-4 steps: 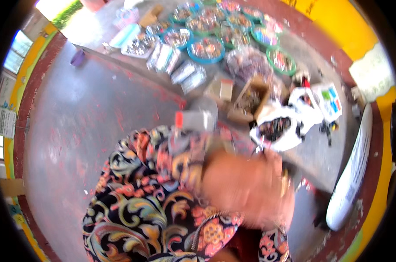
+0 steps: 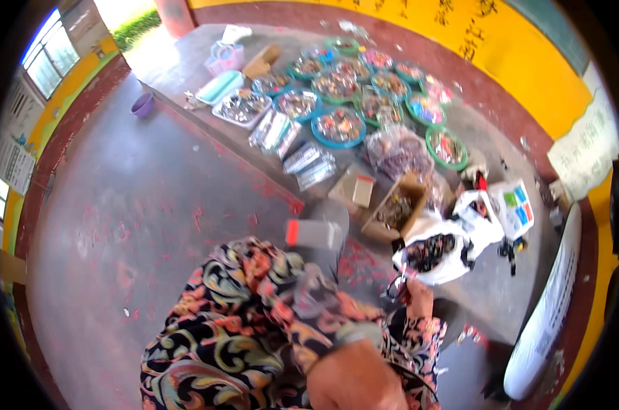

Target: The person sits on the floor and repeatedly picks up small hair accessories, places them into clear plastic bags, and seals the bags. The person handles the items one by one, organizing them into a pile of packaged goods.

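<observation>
My right hand (image 2: 418, 295) reaches toward the white plastic bag (image 2: 438, 249) of small dark pieces and pinches a thin bit of wire at its lower edge. My left hand (image 2: 354, 379) sits low and blurred over my patterned lap; I cannot tell whether it is spread or closed. A clear jar with a red lid (image 2: 314, 234) lies on the concrete ledge (image 2: 186, 75), just left of the bag.
</observation>
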A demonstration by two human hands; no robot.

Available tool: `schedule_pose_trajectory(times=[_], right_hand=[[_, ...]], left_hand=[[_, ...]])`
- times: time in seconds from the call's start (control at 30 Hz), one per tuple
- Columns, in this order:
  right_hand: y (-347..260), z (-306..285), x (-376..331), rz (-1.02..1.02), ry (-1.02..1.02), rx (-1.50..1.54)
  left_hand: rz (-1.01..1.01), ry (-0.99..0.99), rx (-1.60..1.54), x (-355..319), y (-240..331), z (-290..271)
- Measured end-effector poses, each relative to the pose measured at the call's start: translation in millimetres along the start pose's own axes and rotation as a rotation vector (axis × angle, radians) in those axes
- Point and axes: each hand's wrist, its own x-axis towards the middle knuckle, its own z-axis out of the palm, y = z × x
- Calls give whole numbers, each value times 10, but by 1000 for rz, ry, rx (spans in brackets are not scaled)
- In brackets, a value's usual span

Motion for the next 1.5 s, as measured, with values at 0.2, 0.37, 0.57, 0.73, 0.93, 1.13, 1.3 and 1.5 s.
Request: schedule_pose_trajectory(times=[0.2,0.37,0.57,0.73,0.93,1.13,1.3,1.5], right_hand=[[60,-46,-81,-50,-44,95],[101,-5,-64,-40,-55,143],[125,-14,-39,-58,-75,91],[98,16,-42,-26,-78,89],[217,-76,28,-25,-65,69],[96,54,-41,-6,-38,74],[103,96,-43,-7,-11,102],[114,59,-49,-5,-26,87]], left_hand=[[26,-56,-7,-15,37,28],[17,-47,12,-33,82,21],[20,-49,18,-85,111,32],[6,-49,26,-44,60,17],[19,-54,32,-36,56,-3],[10,-40,42,-48,54,2],[5,-40,57,-60,68,16],[10,-35,54,-46,52,-12]])
